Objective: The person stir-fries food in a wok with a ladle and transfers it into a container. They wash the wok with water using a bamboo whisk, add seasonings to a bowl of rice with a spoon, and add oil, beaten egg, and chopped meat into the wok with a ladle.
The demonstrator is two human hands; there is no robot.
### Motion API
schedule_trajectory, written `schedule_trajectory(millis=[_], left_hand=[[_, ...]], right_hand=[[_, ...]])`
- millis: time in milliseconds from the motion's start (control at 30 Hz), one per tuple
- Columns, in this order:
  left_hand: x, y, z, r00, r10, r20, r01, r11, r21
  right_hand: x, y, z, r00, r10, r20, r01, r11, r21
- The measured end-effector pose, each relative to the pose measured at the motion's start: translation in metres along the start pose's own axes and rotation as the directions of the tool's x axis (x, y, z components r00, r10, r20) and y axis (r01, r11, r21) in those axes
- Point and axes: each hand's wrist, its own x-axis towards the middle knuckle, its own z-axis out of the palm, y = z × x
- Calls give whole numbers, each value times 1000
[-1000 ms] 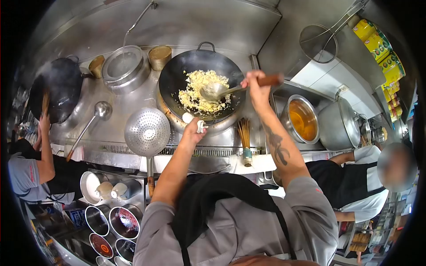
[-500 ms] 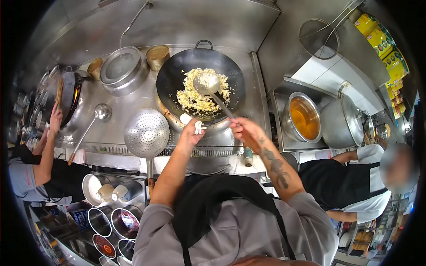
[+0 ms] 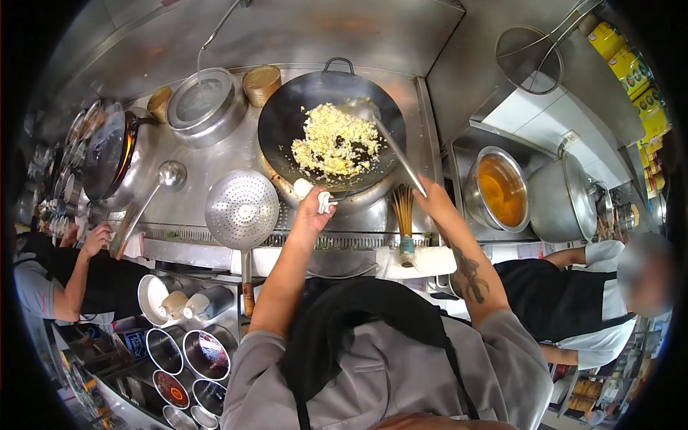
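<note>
Nearest, at lower left, one steel pot (image 3: pixel 228 342) holds dark red sauce (image 3: pixel 208 355), and the pot beside it holds orange-red sauce (image 3: pixel 170 389). Two bottles (image 3: pixel 204 304) stand just beyond them.

At the tabletop's (image 3: pixel 197 175) near edge, the strainer (image 3: pixel 242 208) lies with its handle towards the person, left of the left hand. The left hand (image 3: pixel 312 211) is closed on a white cloth (image 3: pixel 326 203) at the wok's near rim. The right hand (image 3: pixel 435 198) is wrapped around the handle of the ladle (image 3: pixel 395 149), beyond a bundled brush (image 3: pixel 405 229).

Farther on, the wok (image 3: pixel 287 107) holds crumbly yellow-and-white food (image 3: pixel 330 132) spread over its middle; the ladle's bowl is at the food's far right side. To the right, a steel bowl (image 3: pixel 479 186) of orange-brown liquid stands beside a lidded pot (image 3: pixel 559 201).

Bare tabletop runs between the strainer and a second ladle (image 3: pixel 172 173), and a narrow strip lies between the wok's right side and the tabletop's raised right edge. Farthest, close to the back wall (image 3: pixel 337 32), are a large pot (image 3: pixel 215 132) and a tin (image 3: pixel 261 86) just beside the wok.
</note>
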Motion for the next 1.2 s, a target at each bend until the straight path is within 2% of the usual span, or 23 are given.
schedule_trajectory(millis=[33,100,167,267,367,433,500,567,633,733,800,867,900,933,1000,1033,1100,1133,1167,1200], left_hand=[[0,0,-2,1000,-1,13,1,1000,6],[-3,1,-1,1000,11,-18,-11,1000,10],[-7,3,3,999,25,-44,-24,999,27],[-9,6,4,997,34,-68,-29,997,70],[-7,7,3,998,17,-60,-12,996,83],[-7,9,1,999,9,-50,-5,997,78],[-10,12,0,999,-6,-42,8,998,60],[-14,14,0,999,-14,-35,16,999,51],[-16,15,0,999,-19,-29,21,998,52],[-1,19,-8,995,-99,6,99,993,69],[-26,-2,0,996,-70,-57,68,997,-44],[-104,-22,33,997,-55,-59,49,993,-106],[-142,-22,47,997,-78,-17,76,992,-99],[-163,-22,55,994,-105,25,107,990,-92],[-156,-16,59,988,-90,-127,70,986,-152],[-124,-7,54,997,-76,-34,70,985,-157],[-71,-26,12,992,-56,110,71,987,-144],[-56,-42,-7,986,-41,161,63,989,-132],[-72,-64,-27,984,-84,159,106,985,-136],[-93,-82,-47,982,-126,143,147,978,-147]], right_hand=[[16,-14,-4,980,183,77,-191,973,129],[52,-48,-2,828,479,292,-557,768,318],[73,-40,41,832,435,346,-555,664,500],[82,-66,69,845,322,428,-533,579,617],[51,-81,58,824,171,540,-496,679,541],[17,-85,14,847,4,532,-309,818,486],[-32,-50,-18,909,-149,388,-1,933,359],[-53,-35,-83,842,-55,536,-70,976,209],[-58,-22,-123,858,-44,512,46,999,7],[-24,-43,-144,816,172,551,-6,957,-289],[-25,-50,-138,812,141,567,-23,977,-211],[-31,-71,-157,797,98,596,-18,990,-139],[-39,-72,-170,769,6,639,5,1000,-15],[-40,-59,-170,787,-52,614,15,998,65],[-55,-42,-162,793,-158,588,16,971,240],[-41,-49,-159,774,-44,632,-61,988,143],[-18,-33,-119,838,-21,545,-2,999,41],[-3,-58,-116,790,200,580,-91,973,-211],[-5,-57,-102,908,56,416,12,987,-159],[-2,-63,-98,922,52,384,24,982,-190]])
